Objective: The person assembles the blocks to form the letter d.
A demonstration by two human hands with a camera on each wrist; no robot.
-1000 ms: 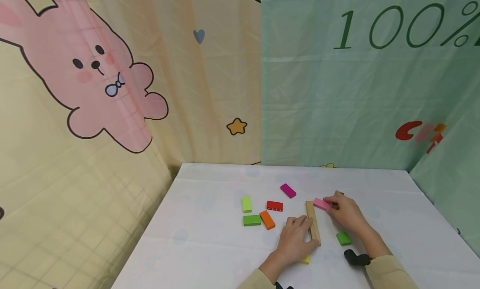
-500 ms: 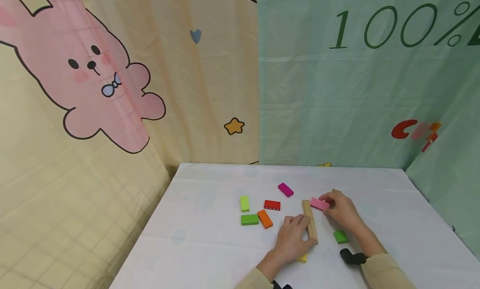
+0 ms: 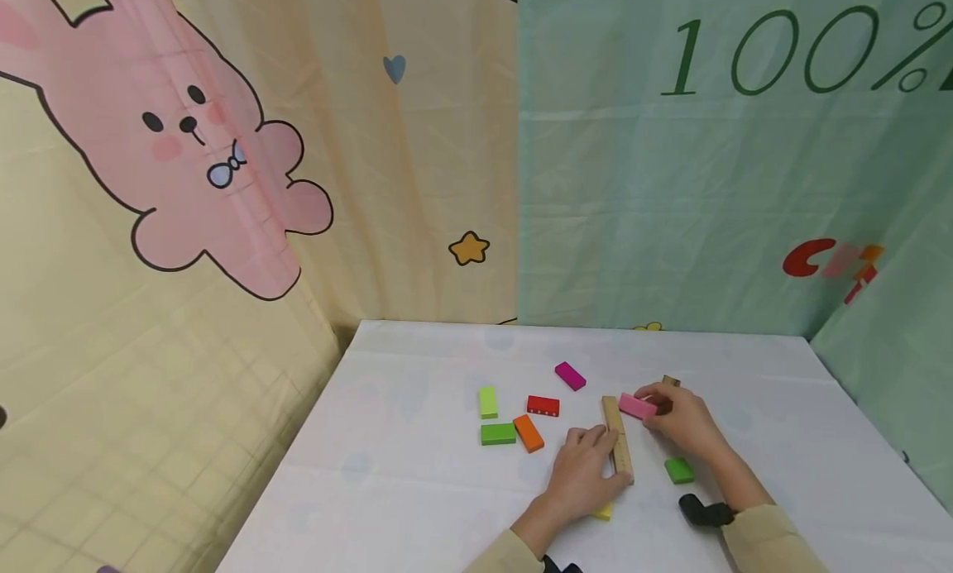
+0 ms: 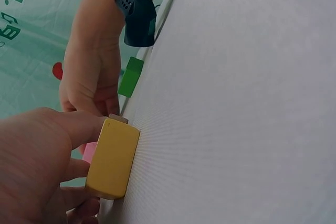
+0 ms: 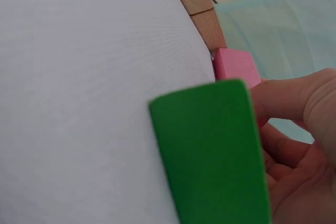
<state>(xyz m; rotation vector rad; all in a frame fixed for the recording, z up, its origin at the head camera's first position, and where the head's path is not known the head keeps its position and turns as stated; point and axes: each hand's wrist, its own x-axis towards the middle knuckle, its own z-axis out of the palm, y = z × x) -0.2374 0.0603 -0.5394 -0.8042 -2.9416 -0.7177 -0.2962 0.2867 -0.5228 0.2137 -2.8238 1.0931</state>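
My left hand (image 3: 584, 474) grips a row of plain wooden blocks (image 3: 618, 441), its thumb at the near end and its fingertips along the left side. A seam between two wooden blocks (image 5: 202, 6) shows in the right wrist view. Just right of the row's far end, my right hand (image 3: 683, 420) pinches a pink block (image 3: 637, 406) between thumb and fingers. In the right wrist view the pink block lies close to the end of the wooden row; whether they touch, I cannot tell. A yellow block (image 3: 602, 512) lies partly hidden under my left hand.
Left of the hands lie a lime block (image 3: 487, 402), a green block (image 3: 498, 434), an orange block (image 3: 529, 433), a red block (image 3: 543, 406) and a magenta block (image 3: 570, 376). Another green block (image 3: 679, 470) lies near the right wrist. A brown block (image 3: 671, 381) shows behind the right hand.
Both hands keep almost the same places on the wooden row and the pink block. The head view sways slightly; the loose blocks stay put.
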